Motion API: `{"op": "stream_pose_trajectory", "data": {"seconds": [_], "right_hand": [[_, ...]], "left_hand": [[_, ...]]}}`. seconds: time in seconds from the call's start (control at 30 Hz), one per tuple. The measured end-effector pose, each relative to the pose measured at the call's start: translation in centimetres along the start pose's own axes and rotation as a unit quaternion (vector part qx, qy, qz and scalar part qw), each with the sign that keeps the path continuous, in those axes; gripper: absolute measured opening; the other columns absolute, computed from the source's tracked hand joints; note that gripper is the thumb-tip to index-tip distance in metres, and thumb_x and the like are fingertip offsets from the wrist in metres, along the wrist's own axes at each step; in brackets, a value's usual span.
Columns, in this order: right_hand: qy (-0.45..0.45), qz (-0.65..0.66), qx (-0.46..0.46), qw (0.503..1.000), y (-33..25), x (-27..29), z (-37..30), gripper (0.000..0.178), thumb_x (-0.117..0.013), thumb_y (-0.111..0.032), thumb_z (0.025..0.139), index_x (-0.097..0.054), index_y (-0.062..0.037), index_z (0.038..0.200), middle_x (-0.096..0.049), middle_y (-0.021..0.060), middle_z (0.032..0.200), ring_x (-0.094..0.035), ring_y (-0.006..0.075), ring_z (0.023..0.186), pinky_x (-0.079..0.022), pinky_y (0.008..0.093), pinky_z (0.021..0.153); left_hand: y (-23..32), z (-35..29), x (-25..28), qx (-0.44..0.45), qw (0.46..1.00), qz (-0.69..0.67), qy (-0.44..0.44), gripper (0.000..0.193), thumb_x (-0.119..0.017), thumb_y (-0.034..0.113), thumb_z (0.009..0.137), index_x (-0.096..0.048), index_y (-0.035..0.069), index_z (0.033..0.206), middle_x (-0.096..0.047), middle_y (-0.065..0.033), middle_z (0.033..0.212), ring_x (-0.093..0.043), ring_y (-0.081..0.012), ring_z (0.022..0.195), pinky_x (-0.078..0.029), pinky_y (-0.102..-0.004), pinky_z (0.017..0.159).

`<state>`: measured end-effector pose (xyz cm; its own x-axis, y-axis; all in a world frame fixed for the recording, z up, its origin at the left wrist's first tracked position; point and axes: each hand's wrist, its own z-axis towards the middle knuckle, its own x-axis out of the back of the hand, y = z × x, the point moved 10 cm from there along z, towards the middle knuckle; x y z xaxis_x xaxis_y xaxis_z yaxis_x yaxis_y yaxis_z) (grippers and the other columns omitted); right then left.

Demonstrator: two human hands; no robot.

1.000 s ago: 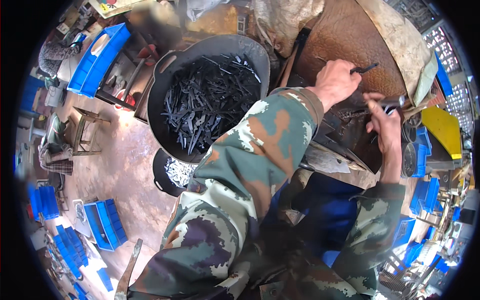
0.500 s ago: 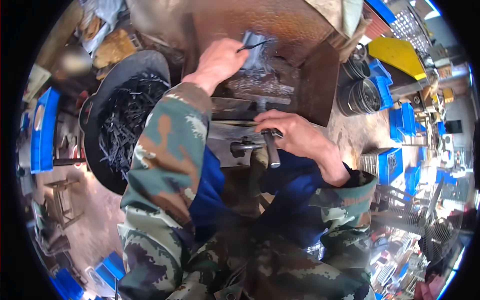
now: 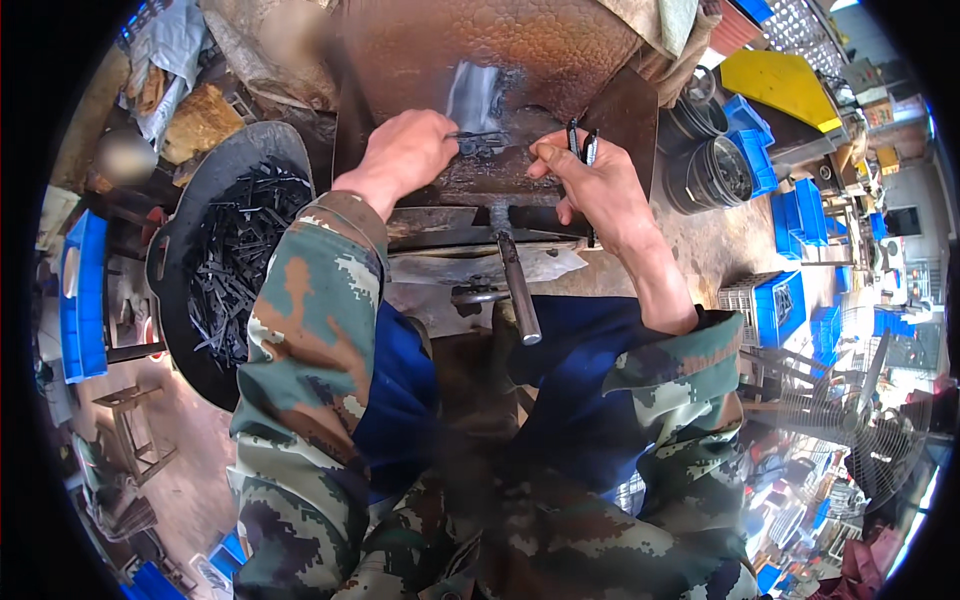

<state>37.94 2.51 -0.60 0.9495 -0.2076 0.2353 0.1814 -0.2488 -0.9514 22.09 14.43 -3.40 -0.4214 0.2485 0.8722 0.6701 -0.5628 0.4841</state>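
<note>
My left hand (image 3: 405, 155) is closed, and a slim dark metal piece (image 3: 480, 138) juts from its fingertips over the wet brown metal trough (image 3: 560, 60). To its right, my right hand (image 3: 600, 185) is closed at the fingertips on a small dark piece with two shiny ends (image 3: 582, 145) that stand up from the fingers; its exact kind I cannot make out. A round metal bar handle (image 3: 515, 285) slants toward me between my forearms, with neither hand on it. A pale, blurred streak (image 3: 473, 92) shows behind the left hand's piece.
A black tub (image 3: 165, 290) on the left holds many thin dark metal pieces (image 3: 240, 270). Dark buckets (image 3: 720, 175) and blue crates (image 3: 780, 310) stand on the right. A fan (image 3: 880, 430) is at the lower right, a wooden stool (image 3: 135, 430) at the left.
My right hand has left the bar handle and moved up and right, now with a dark piece in its fingers. My left hand has come lower. The view has shifted slightly.
</note>
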Motion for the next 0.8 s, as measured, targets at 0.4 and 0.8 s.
{"op": "stream_pose_trajectory", "data": {"seconds": [0.4, 0.8], "right_hand": [[0.053, 0.072, -0.013, 0.996, 0.2, 0.7, 1.1, 0.019, -0.064, -0.017, 0.098, -0.064, -0.0008, 0.107, -0.070, 0.0098, 0.090, -0.041, 0.0058, 0.048, -0.046, 0.0276, 0.046], [0.050, 0.257, 0.066, 0.963, -2.2, -1.0, 1.5, 0.018, -0.062, -0.013, 0.098, -0.063, -0.0007, 0.111, -0.067, 0.0050, 0.087, -0.055, 0.0102, 0.059, -0.048, 0.0280, 0.047]], "left_hand": [[-2.0, 1.4, -0.5, 0.007, 0.992, -0.092, 0.089, 0.026, -0.061, 0.020, 0.093, -0.070, 0.002, 0.109, -0.072, -0.0187, 0.098, -0.067, -0.0374, 0.096, -0.051, -0.0425, 0.084], [5.5, -0.5, 0.2, 0.035, 0.851, -0.520, -0.055, 0.026, -0.057, 0.029, 0.100, -0.070, 0.006, 0.103, -0.063, 0.0031, 0.074, -0.035, -0.0030, 0.054, -0.026, -0.0206, 0.049]]}}
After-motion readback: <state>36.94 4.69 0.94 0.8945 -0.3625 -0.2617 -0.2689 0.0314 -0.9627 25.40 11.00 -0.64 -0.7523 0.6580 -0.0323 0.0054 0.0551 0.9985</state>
